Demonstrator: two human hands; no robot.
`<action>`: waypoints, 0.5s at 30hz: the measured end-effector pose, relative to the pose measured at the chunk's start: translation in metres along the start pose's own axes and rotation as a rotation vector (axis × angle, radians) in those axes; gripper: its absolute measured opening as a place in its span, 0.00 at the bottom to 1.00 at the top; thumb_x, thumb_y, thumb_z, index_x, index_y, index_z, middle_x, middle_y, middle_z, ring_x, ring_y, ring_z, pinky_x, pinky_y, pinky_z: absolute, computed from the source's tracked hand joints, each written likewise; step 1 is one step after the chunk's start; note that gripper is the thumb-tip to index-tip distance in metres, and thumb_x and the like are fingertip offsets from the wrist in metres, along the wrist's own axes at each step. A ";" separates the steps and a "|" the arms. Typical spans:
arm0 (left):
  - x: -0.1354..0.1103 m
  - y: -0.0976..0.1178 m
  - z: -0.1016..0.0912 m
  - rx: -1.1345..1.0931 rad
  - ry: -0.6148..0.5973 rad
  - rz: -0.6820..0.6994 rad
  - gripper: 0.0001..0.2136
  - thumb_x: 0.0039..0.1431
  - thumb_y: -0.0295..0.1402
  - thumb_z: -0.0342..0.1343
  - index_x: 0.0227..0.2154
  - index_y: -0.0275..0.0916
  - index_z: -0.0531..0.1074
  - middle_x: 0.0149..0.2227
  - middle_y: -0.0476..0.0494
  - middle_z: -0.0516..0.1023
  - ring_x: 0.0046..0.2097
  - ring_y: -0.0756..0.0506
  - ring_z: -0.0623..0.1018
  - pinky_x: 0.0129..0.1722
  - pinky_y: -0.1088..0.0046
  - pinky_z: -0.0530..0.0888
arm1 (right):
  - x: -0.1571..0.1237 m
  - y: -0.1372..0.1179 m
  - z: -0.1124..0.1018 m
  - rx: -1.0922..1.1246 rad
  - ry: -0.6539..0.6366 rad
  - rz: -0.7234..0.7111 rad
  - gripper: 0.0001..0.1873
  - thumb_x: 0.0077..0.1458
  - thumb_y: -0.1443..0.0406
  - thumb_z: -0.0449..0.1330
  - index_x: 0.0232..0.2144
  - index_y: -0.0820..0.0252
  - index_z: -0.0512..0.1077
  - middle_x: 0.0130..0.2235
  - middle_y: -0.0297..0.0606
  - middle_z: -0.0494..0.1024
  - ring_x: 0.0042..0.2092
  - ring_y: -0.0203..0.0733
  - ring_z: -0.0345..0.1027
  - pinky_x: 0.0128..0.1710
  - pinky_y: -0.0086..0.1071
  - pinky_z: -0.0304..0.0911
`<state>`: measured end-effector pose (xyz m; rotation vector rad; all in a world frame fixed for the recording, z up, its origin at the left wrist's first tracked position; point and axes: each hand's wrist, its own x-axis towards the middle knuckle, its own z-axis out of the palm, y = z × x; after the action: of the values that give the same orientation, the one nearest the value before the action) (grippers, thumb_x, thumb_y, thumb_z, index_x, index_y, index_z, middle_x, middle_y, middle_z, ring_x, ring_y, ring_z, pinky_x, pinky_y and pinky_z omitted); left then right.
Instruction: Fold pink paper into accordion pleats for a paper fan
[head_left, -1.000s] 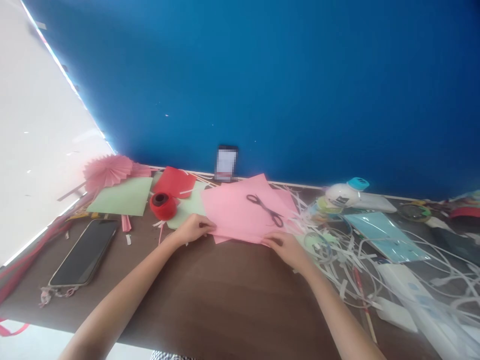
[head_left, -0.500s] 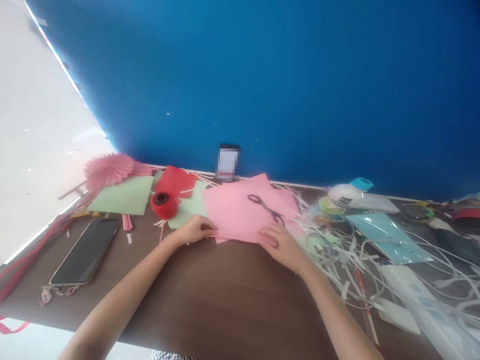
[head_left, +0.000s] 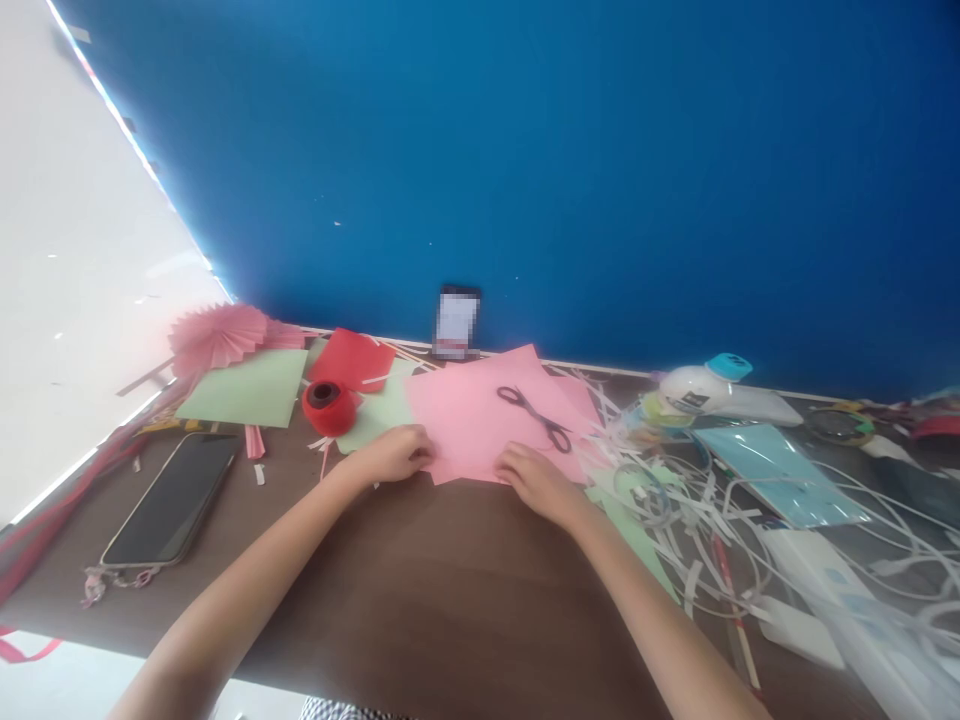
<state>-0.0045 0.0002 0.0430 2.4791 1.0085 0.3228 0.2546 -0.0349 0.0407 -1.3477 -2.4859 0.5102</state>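
Bringing right hand [head_left: 540,485] inward along near edge of pink sheets [head_left: 457,420], closer to left hand [head_left: 391,455] than a second ago; left hand barely shifts. Left fingers curl together at near-left part of the sheets, right fingertips bend at near edge; can't tell whether either pinches paper. Scissors [head_left: 534,411] stay on top, beyond right fingers. Pale green sheet [head_left: 628,508] shows more beside right wrist. Red roll [head_left: 334,412] sits beyond left hand. Narrower gap suggests handling centres on that near edge.
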 end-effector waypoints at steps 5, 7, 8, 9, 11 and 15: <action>0.005 0.000 -0.003 0.028 -0.100 -0.005 0.08 0.50 0.25 0.44 0.26 0.36 0.69 0.31 0.44 0.71 0.31 0.48 0.70 0.29 0.75 0.64 | -0.001 0.002 0.002 -0.016 -0.027 0.007 0.07 0.54 0.71 0.48 0.27 0.59 0.63 0.32 0.36 0.67 0.33 0.38 0.62 0.33 0.31 0.60; 0.004 0.000 -0.003 0.020 -0.113 -0.020 0.09 0.50 0.24 0.43 0.28 0.36 0.68 0.31 0.44 0.71 0.32 0.48 0.70 0.29 0.75 0.64 | -0.002 0.002 0.001 -0.010 -0.038 0.004 0.07 0.54 0.71 0.48 0.27 0.59 0.63 0.31 0.36 0.66 0.33 0.37 0.62 0.33 0.31 0.59; 0.003 0.000 -0.003 0.009 -0.120 -0.026 0.09 0.49 0.23 0.43 0.28 0.37 0.68 0.32 0.44 0.71 0.32 0.48 0.70 0.29 0.75 0.64 | -0.002 0.002 0.001 -0.001 -0.044 0.011 0.07 0.54 0.71 0.48 0.27 0.59 0.63 0.31 0.36 0.66 0.33 0.37 0.62 0.33 0.31 0.59; 0.002 0.000 -0.003 -0.004 -0.127 -0.030 0.10 0.49 0.22 0.43 0.29 0.37 0.68 0.32 0.44 0.72 0.33 0.48 0.70 0.29 0.75 0.64 | -0.002 0.002 0.000 0.014 -0.048 0.023 0.06 0.54 0.71 0.48 0.27 0.58 0.62 0.31 0.35 0.67 0.33 0.37 0.62 0.33 0.31 0.60; 0.001 -0.001 -0.004 -0.013 -0.145 -0.035 0.11 0.48 0.21 0.42 0.31 0.37 0.68 0.33 0.44 0.72 0.34 0.47 0.70 0.30 0.75 0.65 | -0.003 0.002 -0.002 0.048 -0.065 0.062 0.06 0.54 0.70 0.48 0.28 0.58 0.62 0.32 0.35 0.67 0.33 0.37 0.62 0.34 0.31 0.60; -0.001 -0.001 -0.004 0.004 -0.158 -0.025 0.12 0.47 0.20 0.43 0.31 0.36 0.68 0.34 0.43 0.71 0.35 0.46 0.70 0.31 0.74 0.65 | -0.004 0.003 -0.008 0.084 -0.118 0.107 0.07 0.54 0.68 0.47 0.27 0.58 0.63 0.32 0.35 0.68 0.33 0.37 0.63 0.33 0.32 0.61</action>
<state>-0.0072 0.0014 0.0457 2.4493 0.9749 0.1148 0.2623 -0.0355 0.0462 -1.4628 -2.4631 0.7293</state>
